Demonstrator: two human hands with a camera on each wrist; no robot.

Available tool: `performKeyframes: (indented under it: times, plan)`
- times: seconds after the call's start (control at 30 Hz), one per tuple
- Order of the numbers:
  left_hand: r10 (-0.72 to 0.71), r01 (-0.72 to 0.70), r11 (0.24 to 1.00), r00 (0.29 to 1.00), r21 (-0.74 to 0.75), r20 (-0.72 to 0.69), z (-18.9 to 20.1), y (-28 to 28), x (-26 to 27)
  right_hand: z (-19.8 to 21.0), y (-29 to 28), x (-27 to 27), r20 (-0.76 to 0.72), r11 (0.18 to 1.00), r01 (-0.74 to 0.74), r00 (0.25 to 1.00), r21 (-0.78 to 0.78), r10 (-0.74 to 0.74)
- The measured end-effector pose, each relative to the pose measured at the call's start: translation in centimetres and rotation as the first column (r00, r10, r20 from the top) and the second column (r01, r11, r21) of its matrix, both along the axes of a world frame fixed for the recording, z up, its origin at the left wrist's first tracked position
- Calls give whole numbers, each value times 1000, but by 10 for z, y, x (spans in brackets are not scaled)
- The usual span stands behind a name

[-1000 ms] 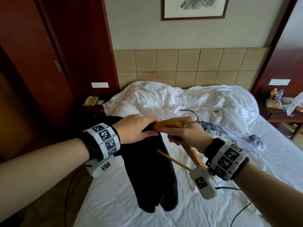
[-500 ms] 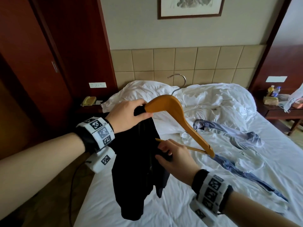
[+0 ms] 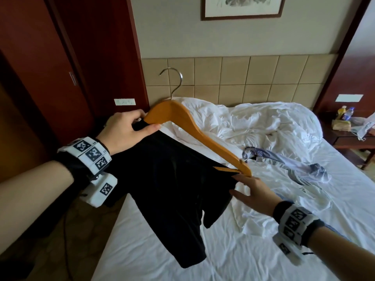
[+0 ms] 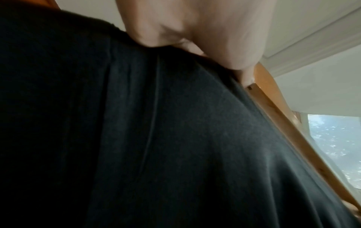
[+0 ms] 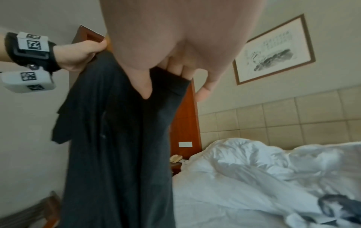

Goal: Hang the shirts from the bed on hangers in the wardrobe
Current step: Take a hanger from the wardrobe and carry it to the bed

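My left hand (image 3: pixel 149 122) grips the left end of a wooden hanger (image 3: pixel 194 128) together with the shoulder of a black shirt (image 3: pixel 172 189). The hanger tilts down to the right, its metal hook (image 3: pixel 176 78) pointing up. The shirt drapes from the hanger over the bed's edge. My right hand (image 3: pixel 235 184) is just below the hanger's right end. It pinches the shirt's edge, thumb (image 5: pixel 144 88) on the front of the fabric and fingers behind it. A blue and white shirt (image 3: pixel 284 161) lies crumpled on the bed.
The bed (image 3: pixel 223 260) has a bunched white duvet (image 3: pixel 263 122) by the tiled headboard. Red-brown wardrobe panels (image 3: pixel 60 67) stand at the left. A nightstand (image 3: pixel 351 138) with bottles is at the right, and a phone (image 5: pixel 175 158) sits left of the bed.
The hanger has risen and swung left, its hook now upright. My right hand left the hanger's neck and dropped to the shirt's edge, spreading the shirt toward the hanger's right end.
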State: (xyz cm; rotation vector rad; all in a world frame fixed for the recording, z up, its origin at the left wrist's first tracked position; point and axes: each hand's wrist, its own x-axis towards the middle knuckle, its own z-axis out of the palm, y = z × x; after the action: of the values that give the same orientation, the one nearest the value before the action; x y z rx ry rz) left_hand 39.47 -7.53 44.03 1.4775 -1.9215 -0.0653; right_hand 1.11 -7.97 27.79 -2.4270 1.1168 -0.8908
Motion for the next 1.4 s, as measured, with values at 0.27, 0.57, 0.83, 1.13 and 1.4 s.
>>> performKeyframes:
  times: [0.27, 0.57, 0.83, 1.13, 1.4]
  plan:
    - [24, -20, 994, 999, 105, -39, -30, 13, 19, 42, -1, -35, -205, 978, -94, 977, -186, 55]
    - [62, -64, 998, 994, 21, 93, -46, 23, -1, 102, -15, -11, -108, 952, -89, 992, -292, 60]
    - [102, -96, 994, 990, 58, -96, -55, 3, -30, 124, -11, 85, -31, 988, -54, 998, -144, 50]
    - [0, 12, 998, 983, 62, -184, -49, 10, -55, 135, -28, 113, 15, 949, 205, 977, 239, -214]
    - [-27, 62, 971, 988, 230, -151, -66, 6, 8, 149, -33, 81, 58, 908, 288, 946, 304, -319]
